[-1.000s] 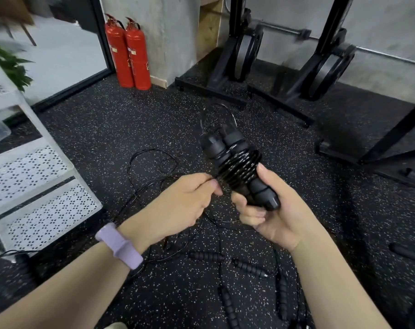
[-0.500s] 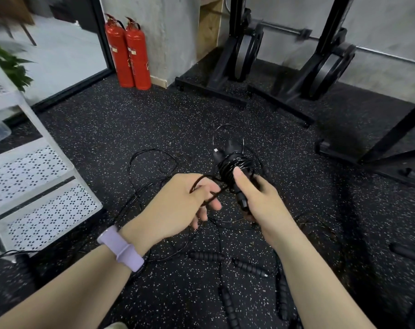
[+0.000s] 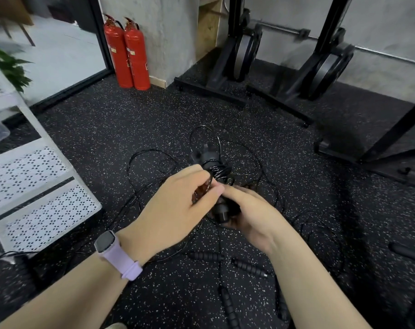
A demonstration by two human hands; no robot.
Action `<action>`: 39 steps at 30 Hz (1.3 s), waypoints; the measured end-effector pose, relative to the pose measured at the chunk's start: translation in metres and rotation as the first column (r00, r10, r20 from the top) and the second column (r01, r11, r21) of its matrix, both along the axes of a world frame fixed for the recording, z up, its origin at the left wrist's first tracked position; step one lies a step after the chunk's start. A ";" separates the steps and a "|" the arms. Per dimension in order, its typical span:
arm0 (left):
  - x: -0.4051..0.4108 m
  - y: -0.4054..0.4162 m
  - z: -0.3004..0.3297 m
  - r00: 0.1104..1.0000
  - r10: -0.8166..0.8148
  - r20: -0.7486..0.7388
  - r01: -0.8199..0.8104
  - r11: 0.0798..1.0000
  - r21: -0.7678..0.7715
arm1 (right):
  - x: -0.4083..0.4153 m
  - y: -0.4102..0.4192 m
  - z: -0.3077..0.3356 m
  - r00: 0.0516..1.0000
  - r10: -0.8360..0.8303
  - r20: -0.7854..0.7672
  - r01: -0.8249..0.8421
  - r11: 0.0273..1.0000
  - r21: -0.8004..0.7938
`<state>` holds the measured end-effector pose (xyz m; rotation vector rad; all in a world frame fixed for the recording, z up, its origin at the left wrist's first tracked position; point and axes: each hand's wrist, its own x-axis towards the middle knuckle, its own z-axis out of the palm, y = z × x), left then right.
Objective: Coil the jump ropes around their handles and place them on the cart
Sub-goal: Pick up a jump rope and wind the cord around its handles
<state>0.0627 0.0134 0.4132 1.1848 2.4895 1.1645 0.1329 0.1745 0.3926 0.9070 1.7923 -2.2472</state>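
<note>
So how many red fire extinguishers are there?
2. The left fire extinguisher and the right fire extinguisher stand side by side on the floor against the grey wall, far from the hands. None seems hidden.

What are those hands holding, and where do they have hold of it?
The right hand grips the jump rope's paired handles near their lower end; the left hand pinches the cord beside the coil.

Your surfaces: rubber, plastic, painted metal.
Under you lies a matt, rough black floor (image 3: 135, 119) with white flecks. The coiled rope (image 3: 219, 170) you hold looks glossy and slick; the loose handles (image 3: 206, 255) look ribbed and matt. The cart (image 3: 47, 205) is smooth, white, perforated. The 2 extinguishers (image 3: 128, 55) shine glossy red.
</note>
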 end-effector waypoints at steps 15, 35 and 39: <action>0.000 -0.005 0.004 0.985 -0.145 0.088 0.141 0.989 0.051 | 0.005 0.005 0.011 0.993 0.063 0.098 -0.044 0.983 -0.181; -0.004 -0.008 0.003 0.986 -0.143 0.085 0.146 0.988 -0.039 | 0.002 -0.009 0.000 0.986 -0.003 0.166 0.054 0.951 -0.305; -0.003 -0.003 -0.004 0.992 -0.113 0.047 0.115 0.993 -0.032 | -0.002 -0.020 -0.006 0.978 -0.063 0.197 0.118 0.952 -0.282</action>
